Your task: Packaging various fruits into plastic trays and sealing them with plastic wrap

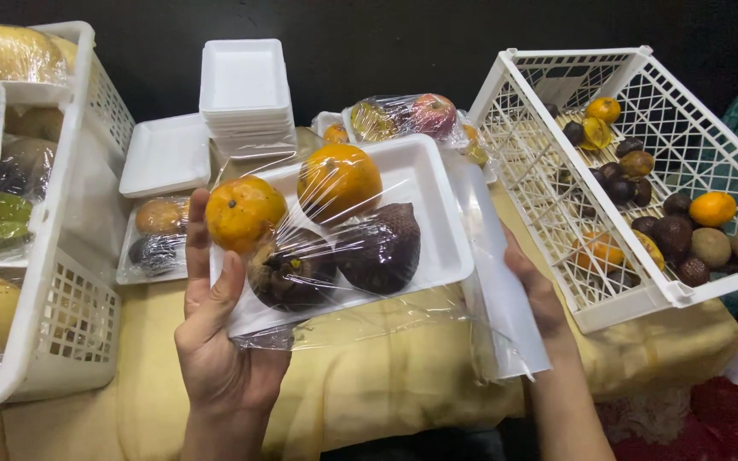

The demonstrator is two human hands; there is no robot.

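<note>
A: Big picture – white crate (732, 183) of loose fruit on the right, another white crate (61, 282) on the left, both on the yellow-draped bench (386, 393).

B: And centre – the white foam tray (424, 205) is held above the bench, under cling film (369, 320)!

A: Left hand (215, 333) clamps its near-left corner, thumb on top.

B: Right hand (535, 294) pinches the film's edge. Two oranges (339, 179), two dark fruits (377, 248) inside.

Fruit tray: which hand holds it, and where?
Left hand holds the wrapped fruit tray at its near-left corner; right hand touches the cling film.
</note>
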